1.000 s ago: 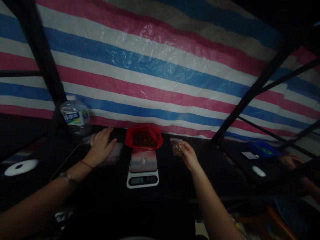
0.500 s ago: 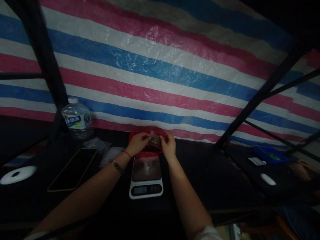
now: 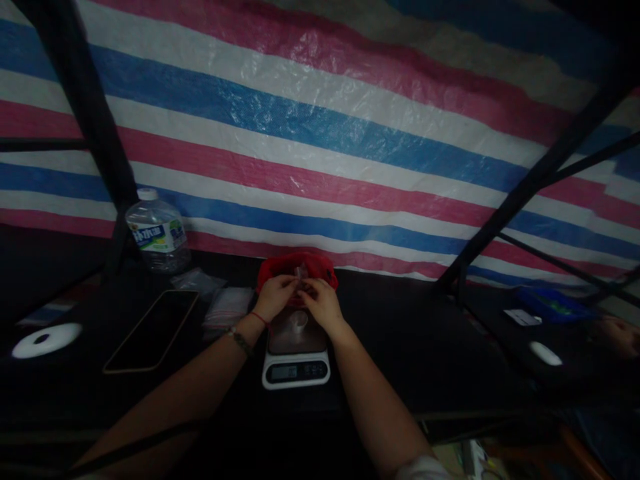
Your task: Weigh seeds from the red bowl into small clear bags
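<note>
Both hands meet over the near edge of a red bag (image 3: 270, 267) that stands open behind a kitchen scale (image 3: 296, 373). My left hand (image 3: 277, 297) is closed, its fingertips pinching a small clear plastic bag (image 3: 301, 270). My right hand (image 3: 323, 303) pinches the same small bag from the other side. Reddish-brown bits show dimly around the fingers; what they are I cannot make out. On the scale's plate sits a small clear cup (image 3: 299, 321), just below the hands. The scale has a white body and a lit display.
Left of the scale lie a stack of clear zip bags (image 3: 227, 308), a crumpled plastic bag (image 3: 200, 281), a phone (image 3: 153, 331) and a white oval object (image 3: 47, 341). A large plastic bottle (image 3: 157, 233) stands behind them. At right are a blue tray (image 3: 555, 305), a white object (image 3: 546, 353) and another person's hand (image 3: 620, 337).
My hands have come closer together and nearer to me, toward the scale, with the small bag between them. More of the red bag's opening shows. The view has shifted slightly.
</note>
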A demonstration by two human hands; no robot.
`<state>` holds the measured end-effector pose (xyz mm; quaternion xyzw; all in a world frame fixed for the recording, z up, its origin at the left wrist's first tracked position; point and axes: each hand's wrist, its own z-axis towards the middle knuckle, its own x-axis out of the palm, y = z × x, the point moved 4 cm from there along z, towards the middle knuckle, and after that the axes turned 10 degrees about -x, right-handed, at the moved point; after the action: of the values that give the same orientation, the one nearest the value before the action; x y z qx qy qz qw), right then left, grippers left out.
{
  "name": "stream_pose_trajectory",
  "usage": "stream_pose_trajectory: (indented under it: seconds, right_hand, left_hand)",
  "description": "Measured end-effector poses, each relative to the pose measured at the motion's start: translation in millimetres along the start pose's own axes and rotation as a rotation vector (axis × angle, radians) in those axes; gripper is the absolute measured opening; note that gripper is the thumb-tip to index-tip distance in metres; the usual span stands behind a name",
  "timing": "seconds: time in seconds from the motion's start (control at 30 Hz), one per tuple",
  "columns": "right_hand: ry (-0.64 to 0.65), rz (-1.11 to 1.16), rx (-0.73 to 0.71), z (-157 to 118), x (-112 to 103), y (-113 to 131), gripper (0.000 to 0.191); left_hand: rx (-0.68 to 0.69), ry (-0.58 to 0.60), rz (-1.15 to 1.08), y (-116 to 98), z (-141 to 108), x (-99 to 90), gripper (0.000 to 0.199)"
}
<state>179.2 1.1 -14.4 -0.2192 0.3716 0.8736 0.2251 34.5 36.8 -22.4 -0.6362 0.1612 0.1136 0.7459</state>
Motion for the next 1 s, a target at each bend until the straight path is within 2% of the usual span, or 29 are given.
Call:
stream_pose_trajectory:
  seconds: [0.1, 0.3, 0.53, 0.73, 0.83, 1.0]
  right_hand:
    - [-0.001, -0.026, 0.025, -1, 0, -3, 0.032]
    - [0.075, -0.034, 0.005, 0, -2, 3, 0.031]
    - [0.064, 0.025, -0.028, 2, -6, -1, 0.022]
    - [0.016, 0.095, 0.017, 2, -8, -8, 0.017]
    - [-0.009, 0.023, 0.014, 2, -8, -4, 0.016]
    - [-0.063, -0.129, 0.013, 1, -7, 8, 0.014]
  left_hand:
    - [-0.004, 0.004, 0.053, 2, -2, 1.3, 0.035]
    - [0.038, 0.047, 0.099, 4, -4, 4.5, 0.035]
    - [0.099, 0.092, 0.057, 0, -9, 6.3, 0.033]
    - [0.167, 0.101, 0.063, -6, -10, 6.5, 0.027]
    - [0.202, 0.068, 0.099, -9, -11, 6.8, 0.021]
    - [0.165, 0.032, 0.101, -12, -13, 7.5, 0.018]
